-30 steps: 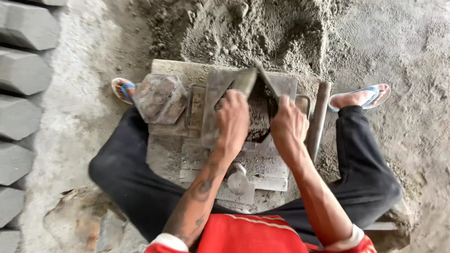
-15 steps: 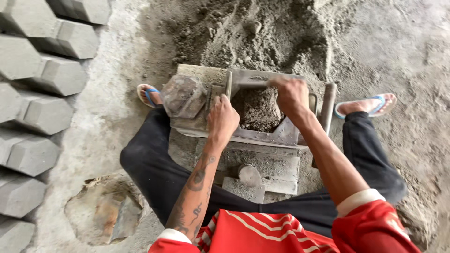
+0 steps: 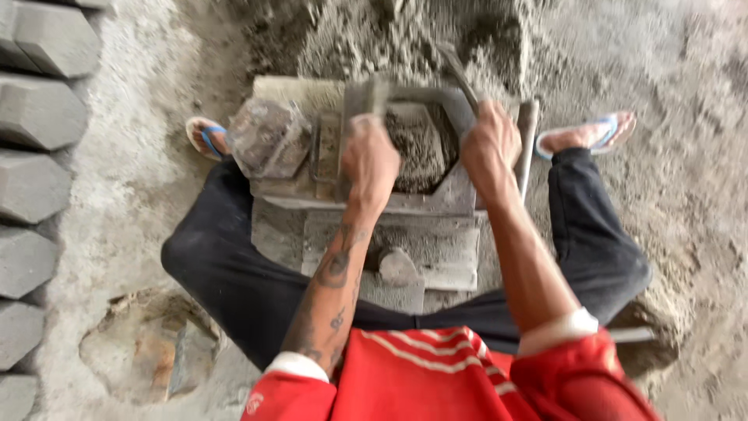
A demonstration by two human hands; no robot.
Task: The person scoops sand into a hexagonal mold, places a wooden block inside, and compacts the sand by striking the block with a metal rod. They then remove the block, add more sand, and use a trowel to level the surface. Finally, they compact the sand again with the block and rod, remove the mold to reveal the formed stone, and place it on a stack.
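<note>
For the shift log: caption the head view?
Both hands, left hand and right hand, grip a mortar-filled metal paver mould.

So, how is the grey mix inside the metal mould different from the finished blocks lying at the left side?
The mix in the mould is loose, grainy and dark, while the finished blocks are firm and paler grey. The mix is boxed in by the metal mould, with the left hand and right hand on it; the blocks lie free in a row, touched by nobody. The blocks show clean angled faces; the mix has a rough surface. Both look like the same grey sandy material.
</note>
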